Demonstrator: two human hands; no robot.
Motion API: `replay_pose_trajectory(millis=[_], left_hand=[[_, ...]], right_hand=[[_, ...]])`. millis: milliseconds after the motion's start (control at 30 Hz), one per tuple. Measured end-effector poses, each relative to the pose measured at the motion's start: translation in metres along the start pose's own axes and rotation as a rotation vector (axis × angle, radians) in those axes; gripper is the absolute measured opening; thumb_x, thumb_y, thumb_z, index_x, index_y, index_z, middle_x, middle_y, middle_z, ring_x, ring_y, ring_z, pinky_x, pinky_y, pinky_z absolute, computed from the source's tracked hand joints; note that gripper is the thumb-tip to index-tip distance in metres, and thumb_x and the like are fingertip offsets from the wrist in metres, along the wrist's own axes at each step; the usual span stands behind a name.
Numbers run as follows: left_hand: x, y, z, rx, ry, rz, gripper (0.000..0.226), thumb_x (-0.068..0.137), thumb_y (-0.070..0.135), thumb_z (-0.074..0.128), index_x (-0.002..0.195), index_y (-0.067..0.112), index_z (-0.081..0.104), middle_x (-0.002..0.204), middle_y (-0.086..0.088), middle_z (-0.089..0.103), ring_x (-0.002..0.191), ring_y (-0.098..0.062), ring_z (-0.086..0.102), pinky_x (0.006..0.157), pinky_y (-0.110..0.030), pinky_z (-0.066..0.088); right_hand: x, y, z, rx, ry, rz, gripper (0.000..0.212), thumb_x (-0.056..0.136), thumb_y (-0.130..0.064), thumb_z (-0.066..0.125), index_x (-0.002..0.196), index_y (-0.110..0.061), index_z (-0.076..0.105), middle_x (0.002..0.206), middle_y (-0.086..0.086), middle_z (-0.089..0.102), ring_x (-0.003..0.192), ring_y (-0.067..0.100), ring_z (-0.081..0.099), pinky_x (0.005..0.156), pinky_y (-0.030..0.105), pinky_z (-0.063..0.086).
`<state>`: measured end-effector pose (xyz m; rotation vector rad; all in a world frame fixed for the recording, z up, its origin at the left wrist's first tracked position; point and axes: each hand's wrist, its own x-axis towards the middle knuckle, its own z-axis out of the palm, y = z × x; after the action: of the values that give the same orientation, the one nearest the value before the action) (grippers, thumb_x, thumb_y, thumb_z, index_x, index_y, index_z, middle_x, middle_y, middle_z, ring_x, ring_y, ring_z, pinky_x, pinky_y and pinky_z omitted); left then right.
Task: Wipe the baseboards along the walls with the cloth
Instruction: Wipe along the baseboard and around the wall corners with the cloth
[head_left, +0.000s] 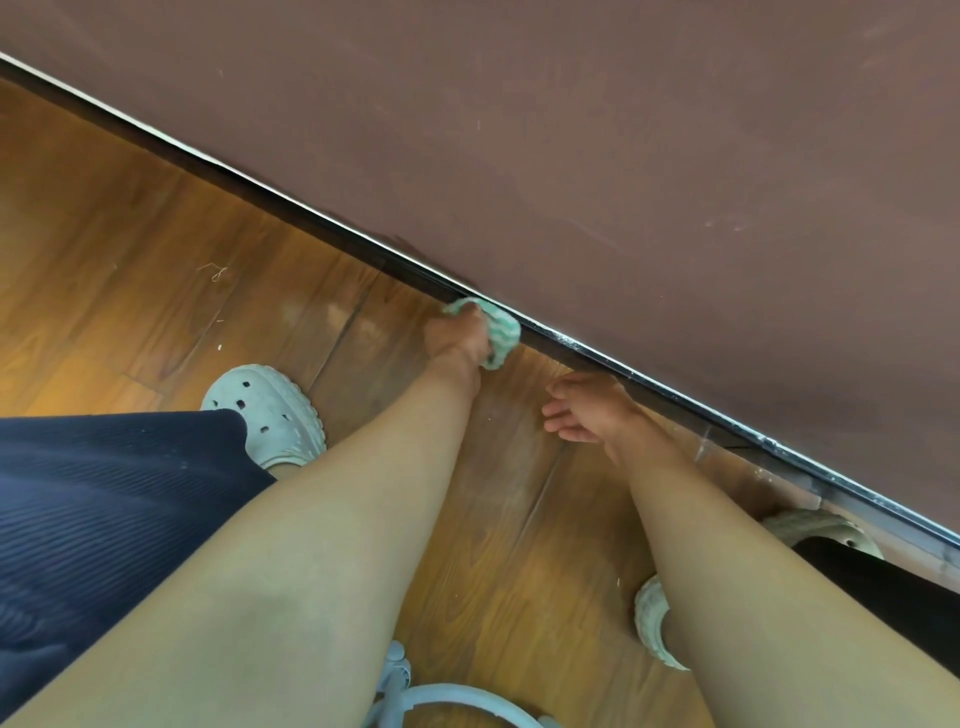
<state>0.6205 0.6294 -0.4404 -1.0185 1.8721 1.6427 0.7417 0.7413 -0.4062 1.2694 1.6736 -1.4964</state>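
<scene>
Head view.
- Left hand (460, 338): frame centre, fingers curled round a bunched green-and-white cloth (503, 332), which is pressed against the baseboard (311, 231).
- Baseboard: dark strip with a pale top edge, running diagonally from upper left to lower right beneath the brown wall (623, 156).
- Right hand (587, 410): right of centre, fingers loosely spread, holding nothing, just beside the baseboard.
- Wood floor (130, 234): fills the left of the frame up to the baseboard's lower edge.

The floor (130, 234) is wood-grain board with a warm gloss, dulled by pale smears near the centre. The wall (623, 130), from 12 to 3 o'clock, is matt brown paint, scuffed with light scratches. The baseboard (291, 213) looks dark and glossy, its pale top edge speckled. The cloth (501, 332) is soft green-and-white fabric, slightly fuzzy. At 9 o'clock a shoe (265, 410) is pale moulded plastic, matt; below it a dark garment (104, 493) is ribbed knit.
</scene>
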Motion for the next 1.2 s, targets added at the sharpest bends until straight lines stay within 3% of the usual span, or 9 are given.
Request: replay_pose_trajectory(millis=[100,167,267,400,567,667,900,1100,1200], left_hand=[[-0.006,-0.005,0.004,0.033,-0.048,-0.021,0.017,0.092,0.015,0.063,0.077,0.012,0.055,0.088,-0.008,0.068,0.076,-0.021,0.069,0.086,-0.042,0.061],[0.0,0.0,0.002,0.055,0.035,0.049,0.01,0.091,0.019,0.063,0.09,0.009,0.062,0.105,-0.006,0.071,0.09,-0.022,0.071,0.089,-0.04,0.06],[0.016,0.012,-0.001,0.014,0.14,0.085,0.024,0.092,0.023,0.059,0.108,0.007,0.068,0.109,-0.003,0.072,0.098,-0.024,0.071,0.092,-0.035,0.058],[0.008,0.011,-0.004,0.08,0.064,0.06,0.031,0.101,0.026,0.047,0.124,0.01,0.06,0.113,-0.003,0.066,0.103,-0.024,0.068,0.088,-0.028,0.054],[-0.001,-0.014,0.003,0.13,-0.026,0.05,0.03,0.095,0.025,0.059,0.118,0.007,0.064,0.112,-0.012,0.072,0.097,-0.025,0.072,0.093,-0.04,0.059],[-0.001,-0.008,0.003,0.156,0.019,0.074,0.029,0.095,0.024,0.06,0.114,0.003,0.065,0.112,-0.008,0.072,0.094,-0.023,0.072,0.087,-0.032,0.059],[0.001,0.007,-0.002,0.25,0.164,0.144,0.034,0.1,0.023,0.054,0.126,0.002,0.061,0.123,-0.006,0.065,0.113,-0.022,0.064,0.101,-0.034,0.05],[-0.009,-0.032,0.018,0.248,-0.211,0.028,0.014,0.081,0.017,0.057,0.082,0.008,0.067,0.086,-0.011,0.074,0.082,-0.028,0.075,0.081,-0.045,0.063],[0.0,-0.026,0.017,0.21,-0.144,0.047,0.013,0.075,0.019,0.056,0.076,0.009,0.063,0.089,-0.011,0.073,0.085,-0.028,0.075,0.082,-0.044,0.063]], right_hand=[[-0.001,-0.001,0.002,-0.01,-0.009,-0.007,0.027,0.102,-0.024,0.051,0.124,-0.011,0.059,0.104,0.012,0.072,0.087,0.025,0.071,0.086,0.038,0.058],[-0.001,-0.001,0.001,-0.008,-0.018,-0.015,0.027,0.102,-0.025,0.051,0.125,-0.011,0.059,0.105,0.012,0.071,0.088,0.025,0.07,0.088,0.039,0.057],[-0.001,0.0,-0.003,-0.001,-0.005,-0.016,0.027,0.102,-0.025,0.051,0.124,-0.011,0.06,0.105,0.011,0.072,0.089,0.025,0.071,0.086,0.038,0.058],[0.001,0.005,-0.007,0.003,0.015,0.0,0.025,0.102,-0.024,0.052,0.121,-0.012,0.062,0.098,0.009,0.073,0.087,0.024,0.073,0.08,0.035,0.059],[0.002,0.008,-0.003,0.002,0.002,0.01,0.023,0.103,-0.023,0.049,0.118,-0.012,0.062,0.098,0.01,0.072,0.085,0.024,0.072,0.081,0.036,0.059],[0.0,0.005,-0.001,-0.01,-0.004,0.0,0.022,0.103,-0.022,0.048,0.117,-0.013,0.061,0.1,0.01,0.072,0.086,0.024,0.071,0.085,0.038,0.059],[-0.003,0.005,-0.009,-0.004,0.002,-0.003,0.022,0.103,-0.023,0.05,0.119,-0.012,0.059,0.106,0.013,0.071,0.094,0.028,0.071,0.09,0.04,0.057],[0.0,0.011,-0.006,-0.02,-0.022,-0.001,0.024,0.102,-0.026,0.05,0.122,-0.015,0.058,0.104,0.011,0.072,0.094,0.026,0.072,0.091,0.039,0.057],[-0.002,0.009,-0.008,-0.015,-0.02,-0.016,0.022,0.102,-0.024,0.051,0.12,-0.014,0.059,0.101,0.01,0.071,0.088,0.025,0.071,0.091,0.04,0.057]])
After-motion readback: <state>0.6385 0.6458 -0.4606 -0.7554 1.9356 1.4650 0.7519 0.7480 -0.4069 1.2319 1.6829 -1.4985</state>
